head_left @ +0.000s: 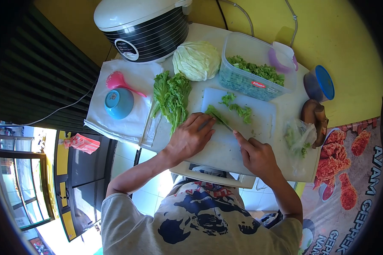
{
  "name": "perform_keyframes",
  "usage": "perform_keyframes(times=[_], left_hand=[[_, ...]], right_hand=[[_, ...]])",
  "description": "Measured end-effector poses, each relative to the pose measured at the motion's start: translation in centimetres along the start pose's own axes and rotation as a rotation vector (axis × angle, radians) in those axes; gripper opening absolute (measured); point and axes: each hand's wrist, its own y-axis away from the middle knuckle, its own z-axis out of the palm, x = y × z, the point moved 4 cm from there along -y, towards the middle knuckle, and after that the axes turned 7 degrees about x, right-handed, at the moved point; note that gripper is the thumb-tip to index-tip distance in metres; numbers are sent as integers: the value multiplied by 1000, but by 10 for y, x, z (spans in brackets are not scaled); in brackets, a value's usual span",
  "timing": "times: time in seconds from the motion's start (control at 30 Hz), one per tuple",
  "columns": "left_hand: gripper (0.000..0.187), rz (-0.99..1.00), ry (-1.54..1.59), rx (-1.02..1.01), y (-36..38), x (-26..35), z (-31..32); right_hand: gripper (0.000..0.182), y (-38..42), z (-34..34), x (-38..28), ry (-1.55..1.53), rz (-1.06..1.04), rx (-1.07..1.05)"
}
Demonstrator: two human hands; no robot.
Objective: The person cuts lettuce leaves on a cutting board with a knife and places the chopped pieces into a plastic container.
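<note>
My right hand (259, 157) grips a knife (226, 123), its index finger stretched along the top of the blade. The blade lies across a piece of green lettuce (214, 112) on the white cutting board (259, 127). Fingers of my left hand (193, 135) are bent over and press on the lettuce, close to the blade. Cut lettuce pieces (242, 113) lie on the board beyond the knife. To the left of the board rests a bunch of whole leaf lettuce (172, 95).
Behind the board stand a clear plastic container (259, 90) of chopped lettuce and a cabbage (196, 60). A rice cooker (147, 34) is at back left, near a blue bowl (119, 103) and pink rice paddle (119, 80). A plastic bag (300, 138) and blue-lidded tub (319, 83) are right.
</note>
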Motion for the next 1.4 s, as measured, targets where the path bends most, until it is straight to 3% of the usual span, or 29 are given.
perform_keyframes(times=[0.23, 0.43, 0.57, 0.67, 0.93, 1.07, 1.17, 1.4], left_hand=[[32, 17, 31, -1, -2, -2, -1], [31, -195, 106, 68, -15, -20, -7], [31, -105, 51, 38, -24, -20, -5], [26, -30, 54, 7, -24, -19, -5], [18, 37, 13, -34, -21, -16, -5], [18, 11, 2, 30, -23, -11, -8], [20, 67, -11, -7, -23, -10, -8], [21, 168, -76, -6, -17, -6, -8]], right_hand=[[55, 36, -22, 3, -27, 67, -16], [51, 14, -27, 4, -66, 46, 89], [48, 6, -13, 3, -19, 101, -25], [48, 11, -10, 8, 24, 63, 67], [48, 20, -16, 11, -5, 120, 71], [48, 21, -16, 6, -53, 134, 101], [51, 20, -17, 4, -76, 189, -6], [51, 21, -12, 8, -64, 187, -5]])
